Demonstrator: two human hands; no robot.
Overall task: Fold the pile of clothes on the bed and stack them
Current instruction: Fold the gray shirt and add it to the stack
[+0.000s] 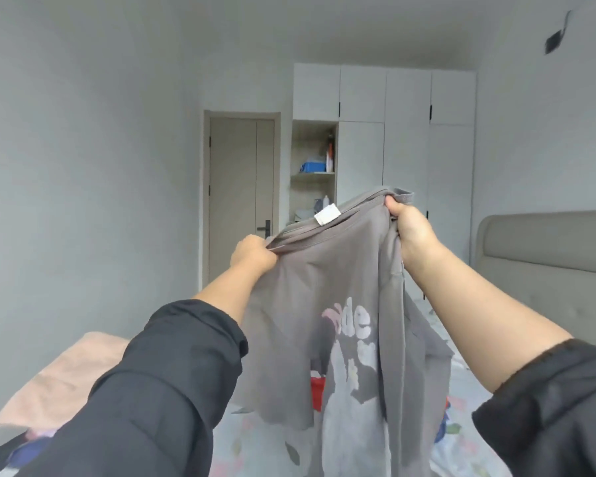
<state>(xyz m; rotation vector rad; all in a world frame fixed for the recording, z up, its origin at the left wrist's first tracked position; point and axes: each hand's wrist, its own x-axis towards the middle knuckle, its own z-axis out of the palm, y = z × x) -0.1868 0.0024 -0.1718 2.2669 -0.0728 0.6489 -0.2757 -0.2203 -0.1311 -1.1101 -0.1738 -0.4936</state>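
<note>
- l hand (253, 254): fingers curled tight, pinching the neck edge of the grey shirt (324, 287) at its left shoulder.
- r hand (412, 228): fist clamped on a bunch of the same collar, held higher than the l, so the neckline slopes up to the right.
- shirt is held up in the air over the bed (472, 383) and hangs loose. white label (327, 214) sits at the collar; pale print w/ letters (353, 327) shows lower down.
- both forearms bare, dark sleeves (172, 390) pushed up.
- beige garment (66, 376) lies flat at lower left, dark and blue clothes (18, 452) just below it.
- bg: door (241, 197), white wardrobe (406, 132), open shelf w/ blue box (312, 166), padded headboard (544, 242) at right.
- shirt blocks the middle of the bed; only a bit of a red item (318, 387) peeks from behind it, can't tell what it is.
- shirt hem is cut off by the bottom edge; print is creased and only partly readable; fingertips of both hands are buried in the fabric.
- dark object (554, 41) high on the r wall, too blurry to id.
</note>
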